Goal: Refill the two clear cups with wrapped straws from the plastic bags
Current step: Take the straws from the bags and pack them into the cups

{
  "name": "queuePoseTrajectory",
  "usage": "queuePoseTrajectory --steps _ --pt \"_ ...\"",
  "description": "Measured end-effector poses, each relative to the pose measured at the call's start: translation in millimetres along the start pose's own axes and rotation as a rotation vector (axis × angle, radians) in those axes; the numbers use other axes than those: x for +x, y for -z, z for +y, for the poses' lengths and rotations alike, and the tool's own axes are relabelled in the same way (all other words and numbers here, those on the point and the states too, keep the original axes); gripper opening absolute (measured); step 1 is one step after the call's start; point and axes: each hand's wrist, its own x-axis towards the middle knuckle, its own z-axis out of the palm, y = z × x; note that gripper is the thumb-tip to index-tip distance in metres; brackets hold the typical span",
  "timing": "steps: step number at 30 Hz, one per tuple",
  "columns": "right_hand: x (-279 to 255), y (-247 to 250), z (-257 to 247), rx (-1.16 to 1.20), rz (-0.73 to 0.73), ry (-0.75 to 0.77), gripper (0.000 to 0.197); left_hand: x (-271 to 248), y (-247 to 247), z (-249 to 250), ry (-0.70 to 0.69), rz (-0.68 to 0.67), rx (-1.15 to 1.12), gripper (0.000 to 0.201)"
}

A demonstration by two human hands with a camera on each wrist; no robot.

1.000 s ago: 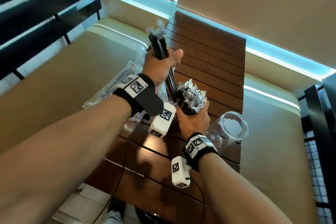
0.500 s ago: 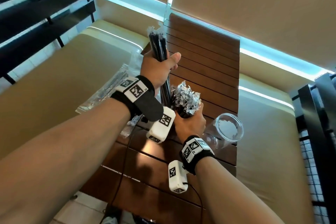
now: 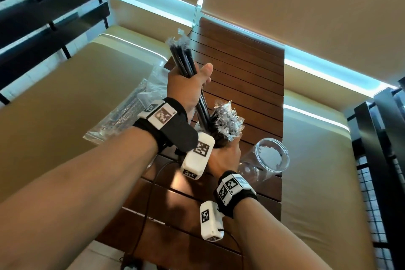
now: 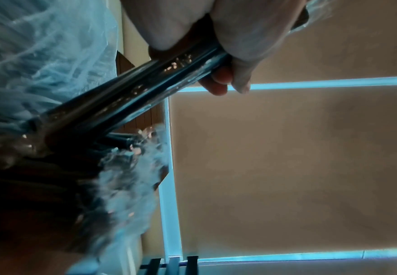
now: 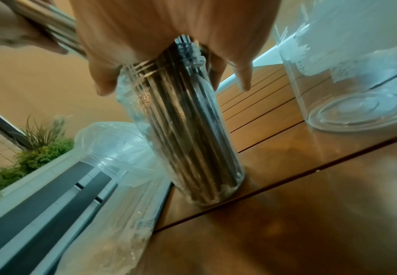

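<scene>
My left hand (image 3: pixel 188 85) grips a bundle of black wrapped straws (image 3: pixel 184 59), tilted, with its lower end going down into a clear cup (image 5: pixel 187 134) packed with straws. The wrist view shows the same bundle (image 4: pixel 131 96) under my curled fingers. My right hand (image 3: pixel 223 155) wraps round the top of that cup, which stands on the wooden slat table (image 3: pixel 241 85). Crinkled wrapper ends (image 3: pixel 228 120) stick out of the cup above my hand. The second clear cup (image 3: pixel 267 160) stands just to the right, with no straws in it.
Plastic bags of straws (image 3: pixel 129 114) lie at the table's left edge, on a tan cushion (image 3: pixel 65 98). A second tan cushion (image 3: pixel 317 160) lies to the right. Dark railings (image 3: pixel 383 138) stand far right. Cables (image 3: pixel 151 204) hang over the table's near edge.
The left hand and its straw bundle have dropped slightly toward the full cup. The right hand has kept its hold on the cup.
</scene>
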Motion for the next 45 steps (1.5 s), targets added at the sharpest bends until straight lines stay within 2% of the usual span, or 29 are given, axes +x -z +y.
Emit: queuePoseTrajectory --steps 3,6,9,12,15,17,21,24,29,35,39,42,45 --pt "2 -9 2 -0.018 0.036 0.043 0.070 3 11 -9 0.009 -0.038 0.071 0.036" --pt "5 -10 2 -0.010 0.059 0.072 0.065 6 23 -15 0.050 0.001 0.041 0.035" --pt "5 -9 1 -0.026 0.062 0.089 0.061 4 20 -16 0.022 -0.015 0.075 0.035" --pt "7 -3 -3 -0.013 0.019 0.100 0.065 1 9 -13 -0.013 -0.034 0.152 0.031" --pt "7 5 -8 -0.020 -0.078 0.101 0.080 -1 2 -16 -0.038 -0.014 0.218 0.034" --pt "7 3 -9 -0.023 -0.033 0.132 0.084 -6 -2 -21 -0.064 -0.041 0.292 0.033" --pt "9 -4 -11 -0.014 0.041 0.125 0.077 -11 -6 -28 -0.112 -0.087 0.418 0.037" --pt "11 0 -6 -0.019 0.032 0.142 0.075 -8 -5 -32 -0.080 -0.072 0.390 0.033" --pt "10 2 -4 -0.003 -0.010 0.129 0.075 -21 -13 -40 -0.186 -0.182 0.516 0.029" --pt "11 9 -8 -0.052 -0.068 0.122 0.071 -22 -3 -55 -0.101 -0.225 0.555 0.033" --pt "9 11 -11 -0.064 -0.072 0.105 0.069 -23 -1 -46 -0.073 -0.254 0.599 0.033" --pt "8 12 -10 -0.067 -0.081 0.096 0.071 -21 3 -23 -0.190 -0.299 0.642 0.044" --pt "7 12 -9 -0.060 -0.070 0.090 0.072 -11 -5 4 -0.506 -0.387 0.701 0.080"
